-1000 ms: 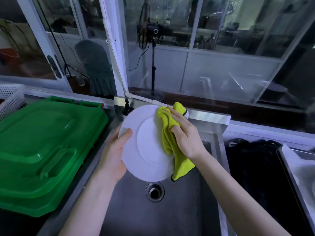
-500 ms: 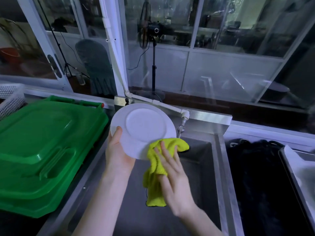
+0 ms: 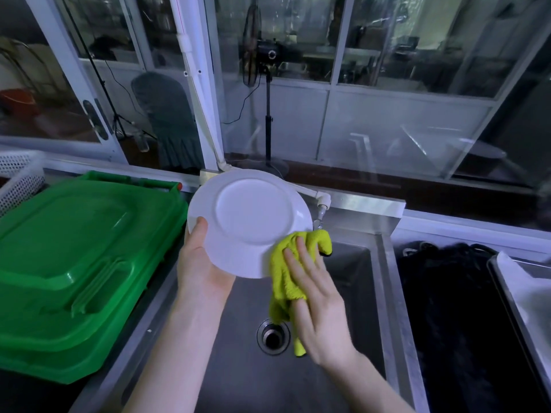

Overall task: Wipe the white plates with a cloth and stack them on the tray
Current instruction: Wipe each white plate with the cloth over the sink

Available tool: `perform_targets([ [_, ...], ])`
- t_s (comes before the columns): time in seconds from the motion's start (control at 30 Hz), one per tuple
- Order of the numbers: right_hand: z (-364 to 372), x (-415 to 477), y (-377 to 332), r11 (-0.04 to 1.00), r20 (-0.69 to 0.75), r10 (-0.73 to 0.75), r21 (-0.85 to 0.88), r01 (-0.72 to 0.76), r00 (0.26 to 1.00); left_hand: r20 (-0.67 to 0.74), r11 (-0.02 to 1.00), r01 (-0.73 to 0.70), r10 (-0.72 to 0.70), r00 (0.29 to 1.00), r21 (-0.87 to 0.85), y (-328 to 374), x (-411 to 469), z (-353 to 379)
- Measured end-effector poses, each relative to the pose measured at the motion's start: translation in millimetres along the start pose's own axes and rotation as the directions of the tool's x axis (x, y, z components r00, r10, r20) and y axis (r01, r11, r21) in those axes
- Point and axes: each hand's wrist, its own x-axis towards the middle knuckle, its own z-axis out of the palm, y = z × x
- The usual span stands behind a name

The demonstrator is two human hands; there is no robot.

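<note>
White plate, underside showing, is held tilted above the steel sink. Left hand has its grip closed round the rim at 8 o'clock; right hand, fingers straight and spread, presses the yellow cloth against the rim at 4 o'clock.

sink: centre, with the drain in its floor.
tap: at the sink's rear wall.
plate: was held above the sink, before the tap.
left hand: at the plate's lower left rim.
cloth: lay between the right hand and the plate's lower right rim, hanging over the drain.
lidded crate: left of the sink.
basket: behind the crate, far left.
tray: far right.
</note>
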Motion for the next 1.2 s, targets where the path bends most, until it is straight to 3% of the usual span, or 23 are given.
perform_targets([
  [0.13, 16, 5, -20, 0.975, 0.127, -0.198, -0.075, 0.209, 0.972, -0.08, 0.994, 0.099, -0.095, 0.992, 0.038, -11, -11, 9],
  [0.27, 18, 23, -27, 0.963, 0.206, -0.224, -0.106, 0.249, 0.953, -0.051, 0.977, 0.152, -0.146, 0.988, 0.147, -17, -17, 1],
  [0.37, 13, 6, -12, 0.944, 0.248, -0.26, -0.137, 0.299, 0.933, -0.042, 0.988, 0.135, -0.132, 0.99, 0.071, -10, -12, -4],
  [0.57, -2, 4, 14, 0.997, 0.055, -0.045, 0.06, 0.042, 0.997, 0.069, 0.996, 0.046, -0.051, 0.996, 0.074, -5, -9, -14],
  [0.77, -33, 58, 26, 0.922, 0.022, 0.27, 0.283, -0.264, 0.963, 0.14, 0.981, 0.098, -0.122, 0.982, 0.17, -6, -18, -16],
  [0.83, -42, 75, 22, 0.93, 0.081, 0.271, 0.234, -0.283, 0.959, 0.174, 0.969, 0.117, -0.156, 0.972, 0.215, -9, -22, -15],
  [0.97, -37, 91, 2, 0.995, 0.253, 0.087, 0.032, -0.098, 0.964, 0.247, 0.933, 0.18, -0.263, 0.933, 0.313, -16, -27, -6],
  [1.07, -34, 94, 3, 0.996, 0.278, 0.028, 0.074, -0.051, 0.96, 0.277, 0.93, 0.173, -0.269, 0.922, 0.325, -18, -27, -5],
  [1.2, -45, 84, 27, 0.91, 0.129, 0.289, 0.27, -0.314, 0.949, 0.196, 0.952, 0.14, -0.197, 0.96, 0.271, -16, -24, -9],
])
